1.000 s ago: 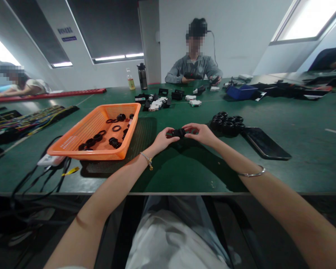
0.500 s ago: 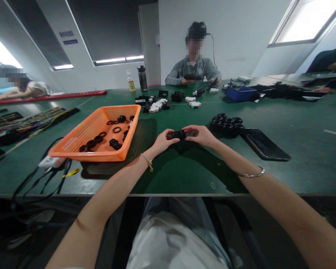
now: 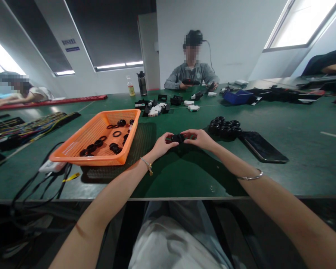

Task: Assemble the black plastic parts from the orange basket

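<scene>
Between my two hands, a small black part (image 3: 177, 138) is held just over the green table (image 3: 168, 179). My left hand (image 3: 162, 145) grips its left end with thumb and fingers. On the other side, my right hand (image 3: 198, 138) pinches its right end. An orange basket (image 3: 100, 161) with black rings and round black fittings inside stands to the left. Several black round parts (image 3: 224, 128) sit in a cluster right of my right hand, beside a dark phone (image 3: 264, 146).
Black and white parts (image 3: 158, 108), a blue bin (image 3: 238, 97) and two bottles (image 3: 142, 83) stand farther back. A person (image 3: 192, 73) sits opposite. Cables (image 3: 56, 179) hang over the front edge at left, near a wire bundle (image 3: 39, 125).
The whole view has shifted slightly, with the table a little lower in the picture. Both hands keep hold of the black part, whose angle looks slightly different.
</scene>
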